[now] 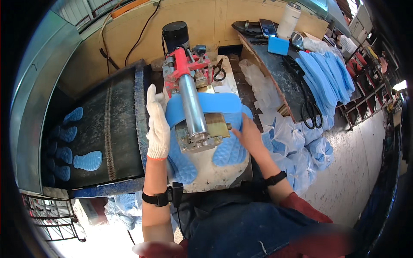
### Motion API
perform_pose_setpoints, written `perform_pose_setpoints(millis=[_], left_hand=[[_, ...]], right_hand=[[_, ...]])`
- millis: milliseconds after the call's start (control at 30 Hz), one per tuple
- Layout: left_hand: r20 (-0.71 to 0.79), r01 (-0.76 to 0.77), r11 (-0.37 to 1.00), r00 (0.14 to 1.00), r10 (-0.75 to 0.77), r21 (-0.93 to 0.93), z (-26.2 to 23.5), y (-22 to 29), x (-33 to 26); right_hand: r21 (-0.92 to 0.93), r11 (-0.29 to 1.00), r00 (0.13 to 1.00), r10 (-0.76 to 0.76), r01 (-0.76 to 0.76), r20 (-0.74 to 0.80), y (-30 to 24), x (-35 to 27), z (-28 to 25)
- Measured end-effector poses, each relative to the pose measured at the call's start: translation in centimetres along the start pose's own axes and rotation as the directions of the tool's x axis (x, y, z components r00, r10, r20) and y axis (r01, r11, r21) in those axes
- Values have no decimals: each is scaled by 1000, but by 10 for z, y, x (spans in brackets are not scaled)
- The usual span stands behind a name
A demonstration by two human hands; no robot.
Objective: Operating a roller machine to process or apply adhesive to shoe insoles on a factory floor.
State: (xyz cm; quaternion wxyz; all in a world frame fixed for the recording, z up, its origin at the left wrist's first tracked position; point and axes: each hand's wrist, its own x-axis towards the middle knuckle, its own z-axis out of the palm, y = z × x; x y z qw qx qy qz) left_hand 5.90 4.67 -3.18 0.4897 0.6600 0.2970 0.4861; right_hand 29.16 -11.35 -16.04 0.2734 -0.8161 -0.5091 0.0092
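Note:
A smooth blue shoe sole (217,104) lies crosswise in the red press machine (183,64), under its bright metal cylinder (193,107). My left hand (158,124), in a white knitted glove, is upright at the sole's left end with its fingers stretched out. My bare right hand (248,132) is closed at the right end, its thumb near a brass-coloured block (215,124) and its fingers partly hidden by blue sole material. More blue soles lie on the pale worktop, a stack (230,150) below my right hand and a group (183,165) near my left wrist.
At left, a dark conveyor belt (124,129) carries several textured blue soles (87,161). On the right-hand table are stacked blue soles (325,81), black scissors (309,112), a phone (267,28) and a white bottle (289,20). Bagged soles (297,159) lie on the floor below.

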Motion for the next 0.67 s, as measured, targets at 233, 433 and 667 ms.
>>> perform_pose_setpoints(millis=[233, 433, 667], left_hand=[[82, 230, 954, 973, -218, -191, -10, -24, -37], [228, 21, 999, 974, -13, -33, -41, -28, -74], [307, 480, 687, 877, -370, -545, -61, -2, -119]], right_hand=[[-13, 990, 982, 144, -143, 123, 9, -1, 46], [150, 989, 981, -28, -1, 190, 37, 4, 49], [633, 770, 973, -83, -76, 218, 19, 11, 43]])
